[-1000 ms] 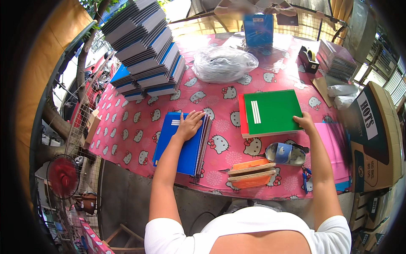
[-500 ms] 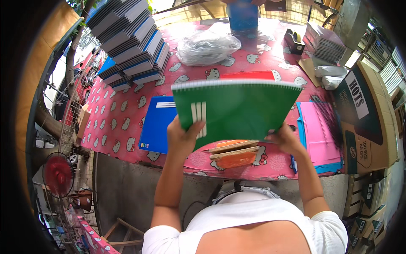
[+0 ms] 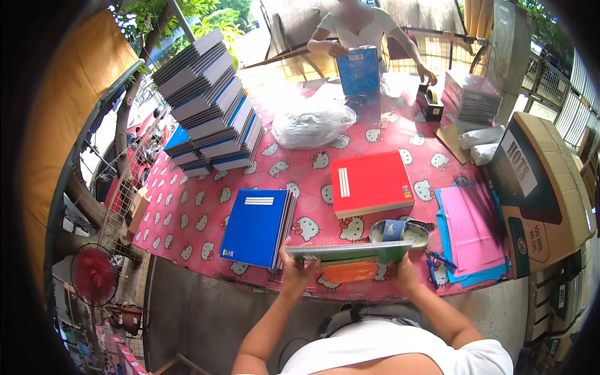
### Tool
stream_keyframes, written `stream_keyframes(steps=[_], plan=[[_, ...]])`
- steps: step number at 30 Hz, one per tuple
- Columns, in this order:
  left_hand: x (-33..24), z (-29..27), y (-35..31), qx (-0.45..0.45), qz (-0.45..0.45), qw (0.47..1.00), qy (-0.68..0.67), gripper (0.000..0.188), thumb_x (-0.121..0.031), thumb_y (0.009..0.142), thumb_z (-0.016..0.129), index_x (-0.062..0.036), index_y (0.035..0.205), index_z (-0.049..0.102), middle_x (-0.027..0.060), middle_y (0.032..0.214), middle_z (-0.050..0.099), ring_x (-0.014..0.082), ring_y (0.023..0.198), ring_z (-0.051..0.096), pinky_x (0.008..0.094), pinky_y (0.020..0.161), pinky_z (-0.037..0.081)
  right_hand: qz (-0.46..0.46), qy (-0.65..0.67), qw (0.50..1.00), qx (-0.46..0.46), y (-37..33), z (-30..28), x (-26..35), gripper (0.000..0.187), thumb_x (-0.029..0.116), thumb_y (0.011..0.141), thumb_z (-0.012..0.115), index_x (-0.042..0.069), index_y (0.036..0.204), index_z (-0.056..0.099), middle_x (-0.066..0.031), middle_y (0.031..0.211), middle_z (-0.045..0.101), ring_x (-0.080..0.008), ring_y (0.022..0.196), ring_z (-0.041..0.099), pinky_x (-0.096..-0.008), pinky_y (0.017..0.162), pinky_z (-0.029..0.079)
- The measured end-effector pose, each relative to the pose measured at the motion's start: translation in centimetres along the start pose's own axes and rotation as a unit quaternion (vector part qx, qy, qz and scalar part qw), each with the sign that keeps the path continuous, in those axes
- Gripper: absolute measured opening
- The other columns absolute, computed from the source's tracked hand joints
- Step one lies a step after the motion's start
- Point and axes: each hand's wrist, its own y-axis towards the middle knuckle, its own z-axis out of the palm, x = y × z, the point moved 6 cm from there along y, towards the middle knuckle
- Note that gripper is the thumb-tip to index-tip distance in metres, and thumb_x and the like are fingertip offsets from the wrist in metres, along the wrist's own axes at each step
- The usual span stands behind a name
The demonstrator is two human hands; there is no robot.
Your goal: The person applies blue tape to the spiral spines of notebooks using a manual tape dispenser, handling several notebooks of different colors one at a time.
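My left hand [image 3: 298, 273] and my right hand [image 3: 403, 273] are closed on opposite ends of a green notebook [image 3: 350, 252]. It is held upright, close to edge-on, with its top edge toward me, at the near side of the table. Behind its lower part shows an orange block-like thing [image 3: 350, 271], partly hidden. A short stack of blue notebooks [image 3: 256, 219] lies left of my left hand. Beyond the green notebook is a stack of red spiral notebooks [image 3: 373, 181]. Between them sits a pale oval holder with a blue band [image 3: 395, 230].
Tall stacks of notebooks [image 3: 215, 112] stand far left. A clear plastic heap [image 3: 314, 122] lies mid-table. Pink sheets [image 3: 469, 228], a blue-handled tool [image 3: 441, 261] and a cardboard box [image 3: 550, 187] are right. Across the table a person handles a blue pack [image 3: 359, 72] near a tape dispenser [image 3: 431, 102].
The green notebook has come down toward me and tipped from showing its cover to nearly edge-on. My view has lifted, bringing the person opposite into sight.
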Motion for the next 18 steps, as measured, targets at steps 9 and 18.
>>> stream_keyframes(steps=[9,18], plan=[[-12.5,14.7,-3.1,-0.004,0.405,0.726,0.556,0.072,-0.032,0.079,0.072,-0.0121,0.139,0.036,0.0182,0.143,0.029,0.027,0.138,0.023,0.0541,0.11,0.012,-0.123,-0.076,0.989,0.041,-0.6,-1.8,5.7,0.046,0.0,0.076,0.064,0.003,0.116,0.042,-0.0214,0.102,0.057,-0.0417,0.093,0.059,-0.0446,0.079,0.048],[-10.2,16.8,-1.0,0.154,0.336,0.718,0.59,0.068,-0.033,0.078,0.07,-0.0103,0.136,0.043,0.0055,0.118,0.054,0.0219,0.099,0.053,0.0516,0.098,0.028,-0.517,0.018,0.839,-0.169,-9.2,-13.1,33.2,0.025,0.01,0.078,0.067,0.008,0.101,0.059,-0.008,0.103,0.061,-0.0207,0.098,0.057,-0.035,0.085,0.046]])
